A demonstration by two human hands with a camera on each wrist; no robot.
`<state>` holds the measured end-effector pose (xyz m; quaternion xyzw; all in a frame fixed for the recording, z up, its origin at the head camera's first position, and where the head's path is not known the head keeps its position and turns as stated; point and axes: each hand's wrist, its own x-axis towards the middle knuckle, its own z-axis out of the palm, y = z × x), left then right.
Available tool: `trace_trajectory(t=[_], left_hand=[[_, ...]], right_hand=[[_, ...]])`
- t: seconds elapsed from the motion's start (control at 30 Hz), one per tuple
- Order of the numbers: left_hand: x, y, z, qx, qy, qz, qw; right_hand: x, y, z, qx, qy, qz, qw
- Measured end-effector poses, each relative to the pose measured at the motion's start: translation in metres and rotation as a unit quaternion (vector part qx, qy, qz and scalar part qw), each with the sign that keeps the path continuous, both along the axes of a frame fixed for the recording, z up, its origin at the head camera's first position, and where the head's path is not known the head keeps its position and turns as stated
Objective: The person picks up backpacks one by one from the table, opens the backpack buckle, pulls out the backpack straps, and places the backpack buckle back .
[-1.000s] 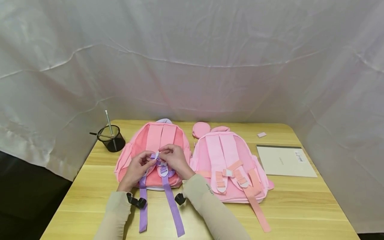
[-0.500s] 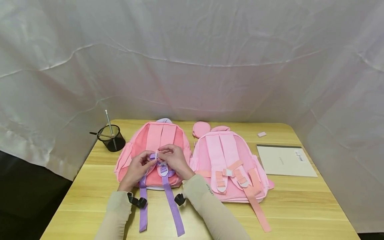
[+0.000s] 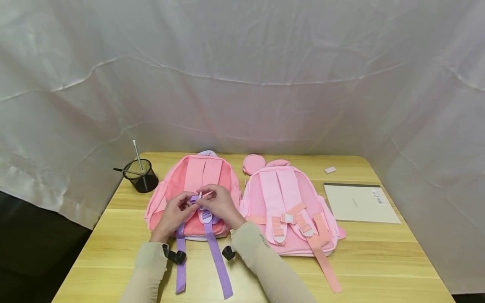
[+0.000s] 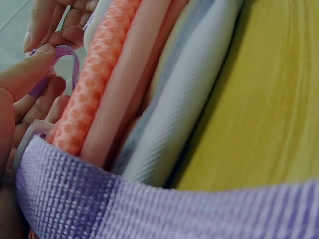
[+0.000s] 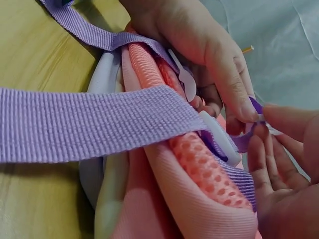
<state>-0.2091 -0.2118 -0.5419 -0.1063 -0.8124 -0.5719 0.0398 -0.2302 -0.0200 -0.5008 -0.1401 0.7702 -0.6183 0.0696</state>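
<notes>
A coral-pink backpack [image 3: 176, 176] lies with its shoulder straps up, in front of the person. Over it, the left hand [image 3: 175, 215] pinches a narrow purple strap [image 3: 194, 199] between thumb and fingers. The right hand [image 3: 222, 206] pinches a small white buckle [image 5: 261, 118] on that strap, its fingertips close to the left ones. In the right wrist view a white strap adjuster [image 5: 224, 142] sits just below the hands. Two long purple webbing ends [image 3: 217, 263] hang down onto the table. Fingers partly hide the buckle.
A lighter pink backpack [image 3: 270, 193] with orange straps lies at the right, with a round pink pouch [image 3: 254, 164] behind it. A black mesh pen cup [image 3: 145, 181] stands at left. Farther right are a notepad [image 3: 358, 204] and an eraser [image 3: 330, 170] on the wooden table [image 3: 386, 261].
Both hands stay over the coral backpack. The fingers have shifted slightly, and the white buckle between them has turned a little. The backpacks have not moved.
</notes>
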Motion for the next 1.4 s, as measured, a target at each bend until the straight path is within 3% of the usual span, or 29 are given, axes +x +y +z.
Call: trace_trajectory(t=[0.1,0.23,0.33,0.5,0.67,0.8,1.0,1.4], left_hand=[[0.001,0.002,0.0,-0.029,-0.001,0.008,0.9996],[0.0,0.002,-0.005,-0.056,0.042,0.017,0.9974],[0.0,0.002,-0.007,-0.049,0.062,0.023,0.9966],[0.002,0.006,-0.006,-0.034,0.053,0.017,0.9979],[0.002,0.008,-0.007,-0.037,0.048,0.017,0.998],[0.002,0.007,-0.008,-0.039,0.043,0.023,0.998],[0.003,0.006,-0.007,-0.048,0.038,0.029,0.9977],[0.0,0.008,-0.005,-0.048,0.05,0.02,0.9974]], right_hand=[[0.0,0.0,-0.001,-0.007,0.003,-0.017,0.9998],[0.002,-0.002,-0.001,-0.029,-0.002,-0.021,0.9993],[0.004,-0.002,0.0,-0.044,0.0,-0.026,0.9987],[0.004,-0.004,-0.002,-0.097,0.004,-0.049,0.9941],[0.002,-0.003,0.006,-0.162,0.02,-0.082,0.9832],[0.001,-0.001,0.011,-0.164,0.04,-0.087,0.9818],[-0.002,0.003,0.009,-0.177,0.037,-0.091,0.9794],[-0.004,0.01,0.011,-0.183,0.048,-0.082,0.9785]])
